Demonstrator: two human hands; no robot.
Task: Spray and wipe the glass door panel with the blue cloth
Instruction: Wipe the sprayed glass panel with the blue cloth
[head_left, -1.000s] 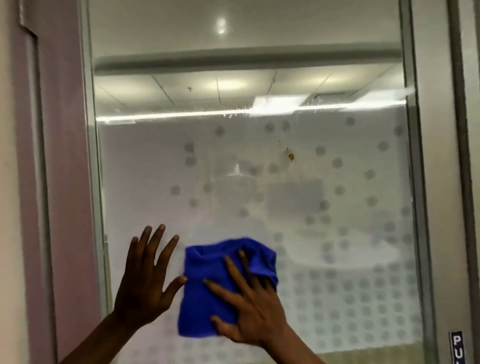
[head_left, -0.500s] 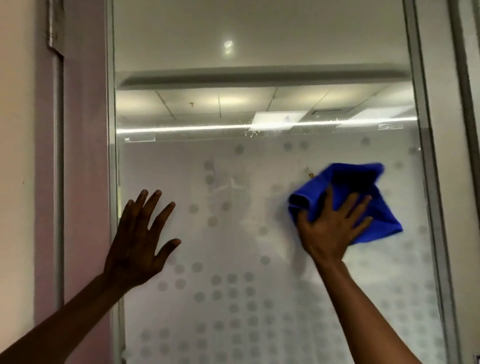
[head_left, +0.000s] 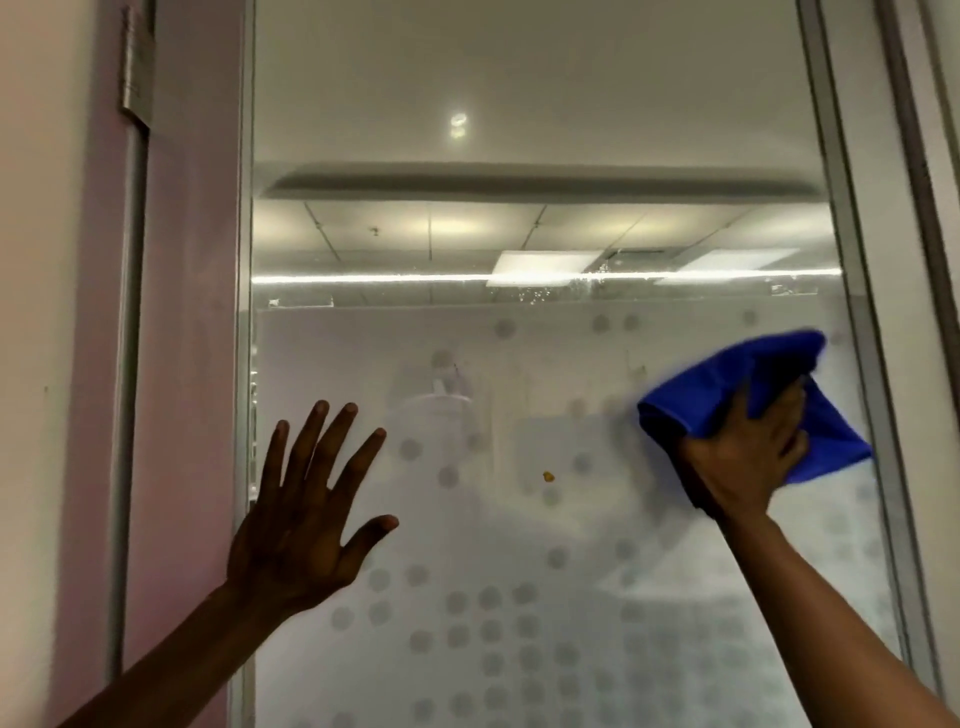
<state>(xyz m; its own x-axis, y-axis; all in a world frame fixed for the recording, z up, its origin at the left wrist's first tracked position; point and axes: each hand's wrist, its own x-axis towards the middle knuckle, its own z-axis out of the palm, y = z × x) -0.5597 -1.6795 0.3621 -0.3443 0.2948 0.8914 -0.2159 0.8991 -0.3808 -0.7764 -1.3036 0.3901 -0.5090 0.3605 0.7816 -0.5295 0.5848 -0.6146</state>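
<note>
The glass door panel (head_left: 519, 130) fills the middle of the view, frosted with grey dots on its lower half and clear above. My right hand (head_left: 743, 457) presses a bunched blue cloth (head_left: 737, 384) against the glass near the panel's right edge. My left hand (head_left: 306, 514) rests flat on the glass at the lower left with its fingers spread and nothing in it. A small orange speck (head_left: 548, 476) sits on the glass between the hands. Droplets (head_left: 535, 296) cling near the bright horizontal strip. No spray bottle is in view.
A metal frame (head_left: 857, 312) borders the panel on the right and another strip (head_left: 244, 312) on the left. A pink door jamb (head_left: 187, 312) with a silver hinge (head_left: 136, 67) stands beside a cream wall (head_left: 41, 312) at the far left.
My right hand has swept the cloth from the lower middle of the glass up and to the right edge. The orange speck is now uncovered. My left hand has stayed flat on the glass.
</note>
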